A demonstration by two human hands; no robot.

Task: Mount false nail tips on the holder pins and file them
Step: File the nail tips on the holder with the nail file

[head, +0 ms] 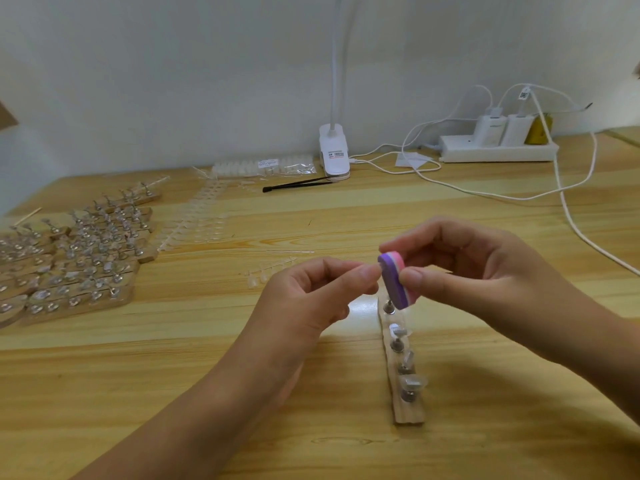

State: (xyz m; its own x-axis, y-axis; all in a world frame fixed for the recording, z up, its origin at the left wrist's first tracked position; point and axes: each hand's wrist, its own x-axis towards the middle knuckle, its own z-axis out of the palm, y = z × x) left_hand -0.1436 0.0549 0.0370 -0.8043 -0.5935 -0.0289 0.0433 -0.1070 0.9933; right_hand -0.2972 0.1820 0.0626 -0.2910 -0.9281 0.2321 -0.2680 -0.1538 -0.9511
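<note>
The bench (173, 375) is light wood with long stripes in it. Behind it is a plain white wall (173, 81). At the back edge a white lamp clip (334, 152) sits on the wood. Black tweezers (294, 184) lie just in front of it, and a clear bag of nail tips (263, 166) lies beside it on the left. In the back right corner is a white power strip (498, 150) with plugs in it. A white cable (562, 197) runs from there toward the right edge.

On the left side, many wooden holders (79, 258) are packed close together, with clear tips on their pins. Strips of clear tips (204, 220) lie just to the right of them. A small strip (263, 273) lies near the middle.

The task's holder (408, 415) lies on the front right part of the bench and points from front to back. Its pins (398, 344) stand in a row, and a clear nail tip (412, 381) sits on the nearest one.

Both arms reach in from the front edge, and the hands meet above the far end of this holder. The right hand (485, 271) grips a purple and pink file block (394, 285) between thumb and bent fingers. The left hand (311, 299) has its thumb and first finger pressed together, right against the purple side of the block. Its other fingers are curled in. What is pinched there is too small to see, so I cannot tell.
</note>
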